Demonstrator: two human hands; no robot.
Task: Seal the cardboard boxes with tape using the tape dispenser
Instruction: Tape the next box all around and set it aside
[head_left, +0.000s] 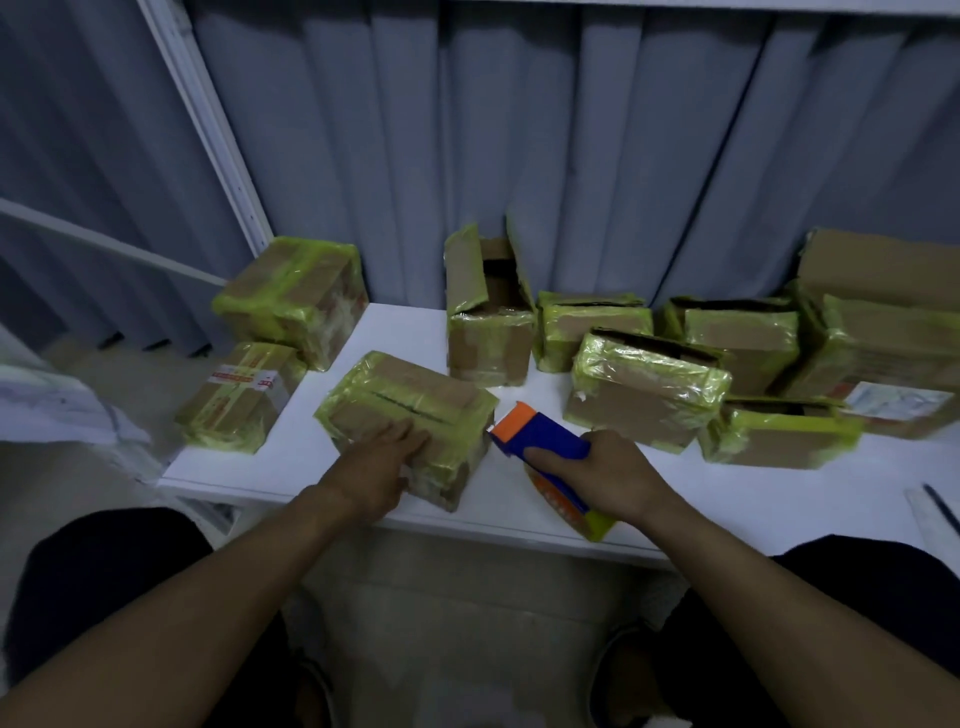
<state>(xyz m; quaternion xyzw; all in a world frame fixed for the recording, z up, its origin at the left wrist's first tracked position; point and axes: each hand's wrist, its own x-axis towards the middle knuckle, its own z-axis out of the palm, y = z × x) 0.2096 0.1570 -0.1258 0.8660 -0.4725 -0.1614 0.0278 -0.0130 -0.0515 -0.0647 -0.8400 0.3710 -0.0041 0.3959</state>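
The left grip (382, 467) lies flat, fingers straight, pressing on the near top of a brown cardboard box banded with yellow-green tape (415, 410), which sits at the front of the white worktop (405, 332). The right grip (608, 475) is curled round a blue and orange plastic tape dispenser (550, 436), its orange nose just beside that box's right edge. Behind stands 1 open-flapped cardboard box (488, 338).
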